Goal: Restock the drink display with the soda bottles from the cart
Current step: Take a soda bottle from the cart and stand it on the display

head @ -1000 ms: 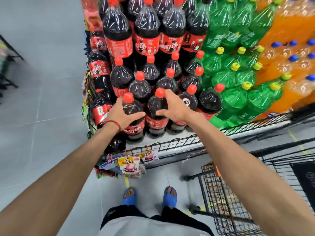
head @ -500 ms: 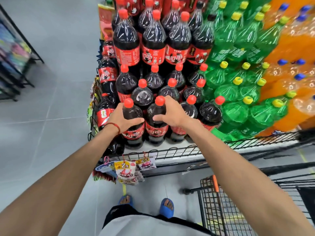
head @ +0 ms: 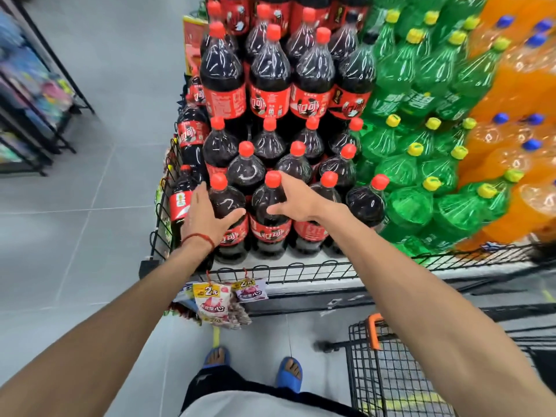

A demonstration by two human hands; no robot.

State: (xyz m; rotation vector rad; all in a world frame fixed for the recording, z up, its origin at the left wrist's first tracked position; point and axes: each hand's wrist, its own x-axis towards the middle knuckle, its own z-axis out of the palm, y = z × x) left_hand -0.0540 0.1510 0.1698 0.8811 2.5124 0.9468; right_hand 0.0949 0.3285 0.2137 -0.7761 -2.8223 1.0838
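Dark cola bottles with red caps and red labels fill the left of the tiered drink display (head: 301,269). My left hand (head: 204,216) grips the front-left cola bottle (head: 229,206) at its shoulder, thumb across the front. My right hand (head: 296,203) is beside the second front cola bottle (head: 266,203), fingers spread, with only the thumb and forefinger touching it near the cap. The black wire cart (head: 388,374) with an orange handle stands at the lower right; its inside is mostly out of view.
Green soda bottles (head: 421,176) and orange soda bottles (head: 517,139) fill the display to the right. Snack packets (head: 212,299) hang from the display's front wire rail. A dark shelf rack (head: 33,103) stands across the grey tiled aisle at left. My feet in blue sandals are below.
My right hand has loosened from the second bottle's neck and slid to the right. The left hand keeps its hold. The view has tilted so the display sits higher and closer.
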